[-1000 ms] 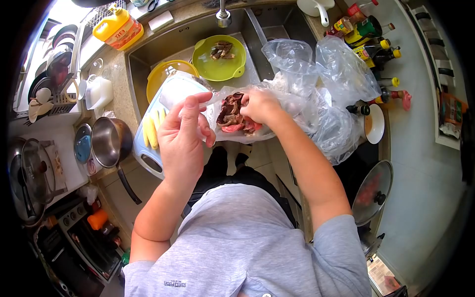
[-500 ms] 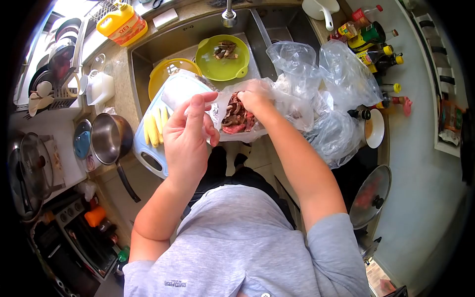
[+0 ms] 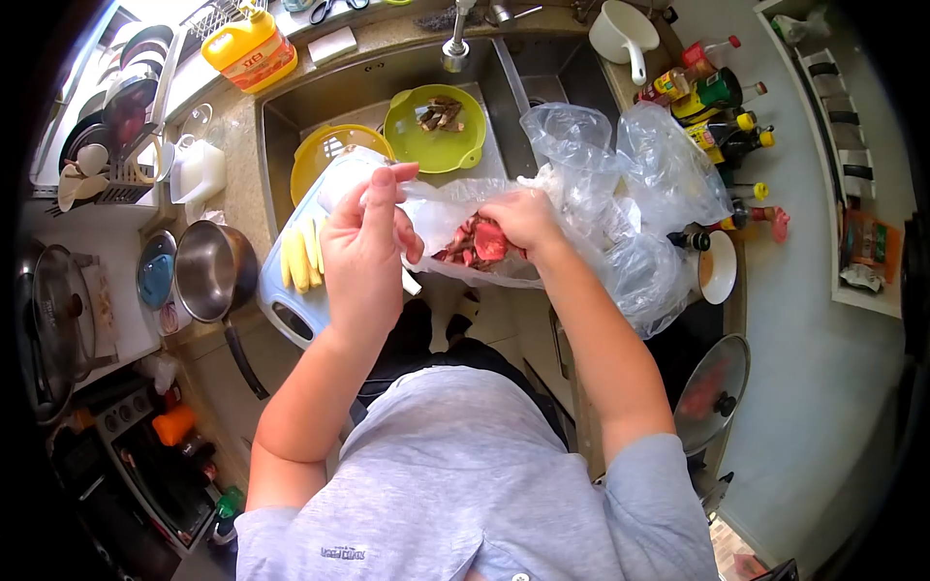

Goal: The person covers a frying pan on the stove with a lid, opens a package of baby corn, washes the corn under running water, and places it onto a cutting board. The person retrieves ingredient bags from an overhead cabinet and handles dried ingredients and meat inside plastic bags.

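My left hand pinches the left edge of a clear plastic bag, its fingertips pressed together near the rim. Inside the bag lie dark and red pieces of meat. At the bag's right side my right hand has its fingers closed on a bright red piece of meat. Left of the bag, a light blue cutting board holds yellow strips; my left hand partly covers the board.
Behind the bag, a green bowl with brown pieces and a yellow basket sit in the sink. A saucepan is at left. More plastic bags, bottles and a glass lid stand at right.
My right hand has come out of the bag's depth slightly, and a bright red piece now shows at its fingers. My left hand still holds the bag's edge. The camera view has shifted a little.
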Motion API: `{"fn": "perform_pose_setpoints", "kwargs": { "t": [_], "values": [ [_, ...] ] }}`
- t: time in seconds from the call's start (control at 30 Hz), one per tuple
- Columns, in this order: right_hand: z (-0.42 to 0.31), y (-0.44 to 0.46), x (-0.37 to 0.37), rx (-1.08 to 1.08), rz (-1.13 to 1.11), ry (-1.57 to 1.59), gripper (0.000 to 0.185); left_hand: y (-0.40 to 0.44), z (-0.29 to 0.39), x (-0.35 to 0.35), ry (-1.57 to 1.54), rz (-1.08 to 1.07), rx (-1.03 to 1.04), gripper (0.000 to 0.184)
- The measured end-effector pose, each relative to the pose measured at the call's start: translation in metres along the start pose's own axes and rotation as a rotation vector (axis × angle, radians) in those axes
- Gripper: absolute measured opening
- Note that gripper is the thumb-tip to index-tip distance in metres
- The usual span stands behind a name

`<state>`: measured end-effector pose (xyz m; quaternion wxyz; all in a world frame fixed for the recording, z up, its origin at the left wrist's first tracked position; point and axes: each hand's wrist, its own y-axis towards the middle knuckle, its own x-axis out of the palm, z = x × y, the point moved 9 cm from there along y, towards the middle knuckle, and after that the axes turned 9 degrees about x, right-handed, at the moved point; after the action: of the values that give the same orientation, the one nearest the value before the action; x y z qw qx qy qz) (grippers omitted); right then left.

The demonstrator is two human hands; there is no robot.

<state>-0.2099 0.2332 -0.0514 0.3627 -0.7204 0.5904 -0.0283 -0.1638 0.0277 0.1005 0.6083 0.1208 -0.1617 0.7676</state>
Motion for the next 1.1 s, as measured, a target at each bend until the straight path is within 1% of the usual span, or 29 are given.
{"fn": "perform_pose_setpoints", "kwargs": {
  "t": [0.03,0.1,0.13,0.2,0.27,0.37,0.4,0.43,0.47,0.5,0.53,0.57,0.6,0.63,0.7,0.73,0.8,0.83,0.87,0.97,1.0,1.03,1.1],
  "values": [
    [0.004,-0.008,-0.006,-0.002,0.01,-0.008,0.026,0.003,0.001,0.001,-0.011,0.008,-0.003,0.037],
    [0.01,-0.027,0.0,0.237,-0.238,0.554,0.022,0.01,0.0,0.006,-0.024,-0.006,0.002,0.036],
    [0.004,-0.037,-0.007,0.229,-0.226,0.546,0.022,0.014,-0.001,0.008,-0.038,-0.013,0.008,0.036],
    [-0.006,-0.056,-0.003,0.3,-0.367,0.71,0.019,0.024,-0.006,0.012,0.006,-0.042,0.006,0.036],
    [-0.011,-0.065,-0.011,0.308,-0.36,0.653,0.019,0.037,-0.008,0.017,-0.006,-0.07,0.036,0.037],
    [-0.014,-0.077,-0.017,0.338,-0.361,0.542,0.019,0.051,-0.008,0.036,-0.064,-0.097,0.004,0.039],
    [-0.018,-0.081,-0.013,0.325,-0.379,0.609,0.019,0.055,-0.006,0.039,-0.067,-0.103,0.008,0.039],
    [-0.023,-0.085,-0.012,0.311,-0.396,0.675,0.019,0.059,-0.003,0.05,-0.019,-0.196,0.012,0.04],
    [-0.031,-0.092,-0.018,0.303,-0.39,0.675,0.019,0.06,0.001,0.06,0.029,-0.29,0.017,0.041],
    [-0.045,-0.103,-0.023,0.286,-0.437,0.702,0.018,0.06,0.006,0.068,0.068,-0.349,0.004,0.041],
    [-0.053,-0.112,-0.026,0.271,-0.485,0.73,0.017,0.058,0.015,0.072,0.064,-0.355,0.008,0.041],
    [-0.048,-0.117,-0.03,0.266,-0.48,0.729,0.017,0.051,0.021,0.077,0.06,-0.389,-0.046,0.041],
    [-0.049,-0.123,-0.034,0.151,-0.486,0.765,0.015,0.041,0.029,0.082,0.06,-0.421,-0.101,0.042],
    [-0.052,-0.13,-0.039,0.037,-0.495,0.799,0.014,0.029,0.041,0.083,0.063,-0.422,-0.1,0.042],
    [-0.045,-0.143,-0.048,0.067,-0.501,0.763,0.013,-0.014,0.063,0.092,0.047,-0.521,-0.186,0.042],
    [-0.042,-0.153,-0.051,0.1,-0.503,0.725,0.013,-0.035,0.086,0.09,0.06,-0.481,-0.181,0.042],
    [-0.072,-0.184,-0.052,0.001,-0.687,0.705,0.014,-0.075,0.128,0.079,0.135,-0.349,-0.122,0.042],
    [-0.092,-0.198,-0.053,-0.029,-0.74,0.705,0.015,-0.09,0.145,0.07,0.161,-0.284,-0.075,0.043],
    [-0.107,-0.209,-0.049,-0.077,-0.88,0.756,0.014,-0.102,0.16,0.059,0.131,-0.222,-0.017,0.046],
    [-0.13,-0.222,-0.032,-0.138,-1.03,0.778,0.013,-0.149,0.198,0.014,0.011,-0.198,0.265,0.051],
    [-0.137,-0.226,-0.025,-0.157,-1.059,0.768,0.013,-0.168,0.212,0.0,-0.01,-0.2,0.313,0.052],
    [-0.146,-0.235,-0.013,-0.095,-1.103,0.79,0.013,-0.188,0.224,-0.013,-0.012,-0.196,0.329,0.052],
    [-0.156,-0.247,0.012,-0.092,-1.147,0.75,0.012,-0.23,0.242,-0.038,-0.005,-0.156,0.358,0.054]
  ]
}}
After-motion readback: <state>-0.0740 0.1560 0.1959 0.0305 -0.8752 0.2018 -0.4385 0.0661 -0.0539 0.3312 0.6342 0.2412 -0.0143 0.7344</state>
